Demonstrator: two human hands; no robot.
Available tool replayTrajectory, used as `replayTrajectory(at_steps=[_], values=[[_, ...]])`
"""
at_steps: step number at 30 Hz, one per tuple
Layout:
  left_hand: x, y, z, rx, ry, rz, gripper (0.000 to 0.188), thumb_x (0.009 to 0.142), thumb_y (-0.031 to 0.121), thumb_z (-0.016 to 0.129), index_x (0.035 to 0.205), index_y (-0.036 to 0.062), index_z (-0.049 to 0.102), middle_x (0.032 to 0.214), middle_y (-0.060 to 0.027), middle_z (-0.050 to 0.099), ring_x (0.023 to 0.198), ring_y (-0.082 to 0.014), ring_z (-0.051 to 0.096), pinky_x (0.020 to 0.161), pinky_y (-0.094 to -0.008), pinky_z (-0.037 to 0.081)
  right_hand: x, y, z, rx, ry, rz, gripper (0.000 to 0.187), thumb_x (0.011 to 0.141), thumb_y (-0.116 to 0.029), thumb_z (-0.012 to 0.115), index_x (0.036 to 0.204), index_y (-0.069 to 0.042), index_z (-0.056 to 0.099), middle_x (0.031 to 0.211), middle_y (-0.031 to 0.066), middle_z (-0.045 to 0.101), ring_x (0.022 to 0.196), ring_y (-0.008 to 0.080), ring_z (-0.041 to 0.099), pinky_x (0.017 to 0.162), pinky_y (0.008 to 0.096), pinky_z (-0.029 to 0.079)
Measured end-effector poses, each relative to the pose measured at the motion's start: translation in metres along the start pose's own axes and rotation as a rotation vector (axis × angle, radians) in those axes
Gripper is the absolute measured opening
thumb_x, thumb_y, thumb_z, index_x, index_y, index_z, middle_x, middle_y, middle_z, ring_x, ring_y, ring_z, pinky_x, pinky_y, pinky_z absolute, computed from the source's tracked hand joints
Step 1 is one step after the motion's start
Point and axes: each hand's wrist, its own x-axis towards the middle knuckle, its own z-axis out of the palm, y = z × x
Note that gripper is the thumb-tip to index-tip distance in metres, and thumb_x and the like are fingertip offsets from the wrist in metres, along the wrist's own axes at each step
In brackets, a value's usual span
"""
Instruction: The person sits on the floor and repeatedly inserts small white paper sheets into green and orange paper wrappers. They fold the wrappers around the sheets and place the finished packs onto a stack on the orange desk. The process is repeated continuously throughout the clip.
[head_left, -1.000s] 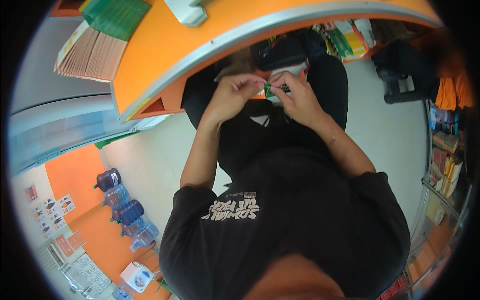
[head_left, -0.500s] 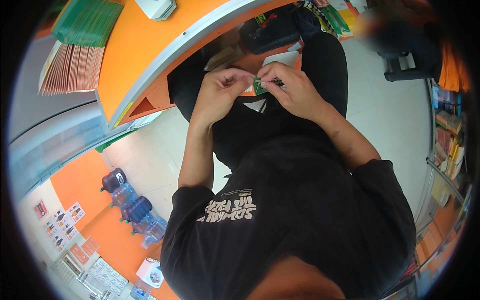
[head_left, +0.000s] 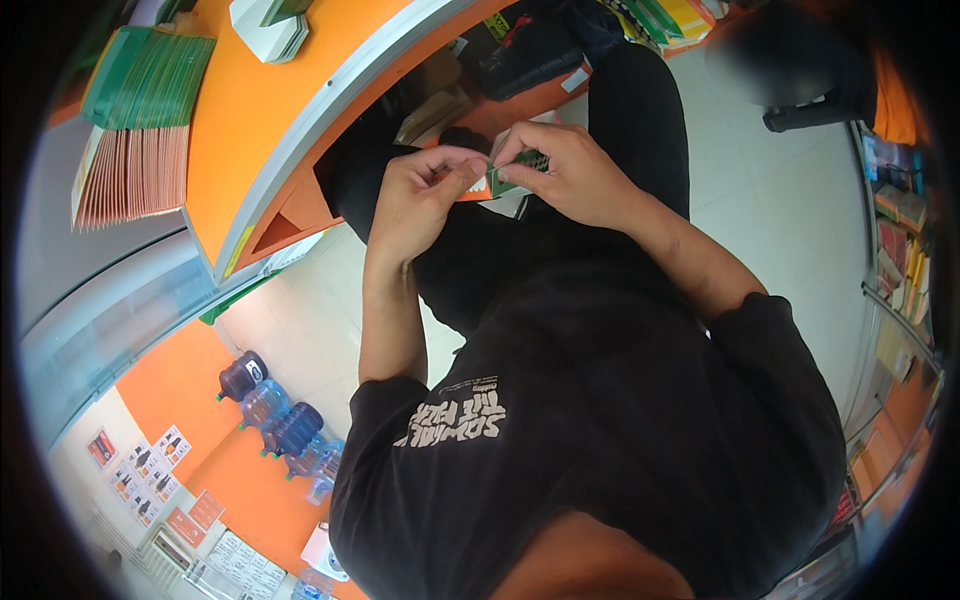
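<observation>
Over my lap, both hands work on a small green-and-orange folded card (head_left: 507, 187). My left hand (head_left: 415, 200) has thumb and index finger pinched together at the card's left side. Opposite it, my right hand (head_left: 575, 178) pinches the upper green part, its fingertips almost touching the left ones. Fingers cover much of the card, so its full shape cannot be made out. A pale sheet shows just behind the right hand. On the orange counter (head_left: 262, 95) to the left lies a fanned stack of green-and-orange cards (head_left: 140, 82).
A smaller stack of white-and-green pieces (head_left: 270, 35) lies at the counter's far edge. Beyond my hands, a dark case (head_left: 535, 60) rests on an orange shelf. Water jugs (head_left: 290, 425) line the wall at lower left. Another person's dark-clothed part (head_left: 800, 60) appears at far right.
The view has shifted a little. Both hands stay close together on the card; the right fingers have moved slightly, and the pale sheet behind is now more covered.
</observation>
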Motion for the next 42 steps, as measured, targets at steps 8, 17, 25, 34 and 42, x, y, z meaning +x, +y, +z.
replayTrajectory(at_steps=[8,17,25,34,42], values=[[0.004,0.010,-0.008,0.280,-0.224,0.128,0.016,0.092,0.014,0.065,0.098,0.0011,0.071,0.086,-0.0058,0.068,0.080,-0.0113,0.059,0.073,-0.0257,0.047,0.005,0.020,-0.001,0.476,-0.365,0.320,0.021,0.089,-0.020,0.071,0.094,0.000,0.066,0.088,0.0037,0.067,0.079,0.0092,0.062,0.071,0.0261,0.049],[0.041,-0.012,0.007,0.395,0.504,0.456,0.035,0.090,0.028,0.069,0.113,0.0022,0.060,0.103,-0.0118,0.060,0.098,-0.0225,0.059,0.084,-0.0309,0.048,0.018,0.021,0.012,0.615,0.159,0.325,0.024,0.094,-0.022,0.066,0.106,-0.001,0.068,0.090,0.0008,0.068,0.081,0.0053,0.061,0.070,0.0218,0.048],[0.052,-0.064,0.045,0.180,0.490,0.321,0.033,0.099,0.028,0.054,0.114,-0.0003,0.062,0.089,-0.0155,0.062,0.085,-0.0236,0.061,0.076,-0.0349,0.047,0.029,0.033,0.009,-0.181,0.478,-0.180,0.027,0.095,-0.019,0.058,0.112,0.001,0.066,0.103,0.0163,0.068,0.098,0.0228,0.063,0.086,0.0345,0.048],[0.033,-0.017,0.051,0.134,0.340,0.646,0.029,0.097,0.020,0.056,0.080,-0.0020,0.064,0.068,-0.0101,0.056,0.060,-0.0198,0.053,0.058,-0.0325,0.043,0.014,0.028,-0.036,-0.006,0.426,-0.096,0.027,0.092,-0.022,0.064,0.078,0.001,0.059,0.064,0.0077,0.056,0.059,0.0132,0.052,0.058,0.0297,0.044],[0.018,0.029,0.062,-0.084,0.409,0.679,0.042,0.102,0.030,0.048,0.083,-0.0048,0.063,0.069,-0.0088,0.060,0.059,-0.0143,0.054,0.056,-0.0278,0.043,0.019,-0.014,-0.028,0.066,0.609,-0.337,0.041,0.093,-0.012,0.065,0.059,-0.002,0.044,0.055,-0.0001,0.049,0.052,0.0050,0.039,0.047,0.0252,0.033]])
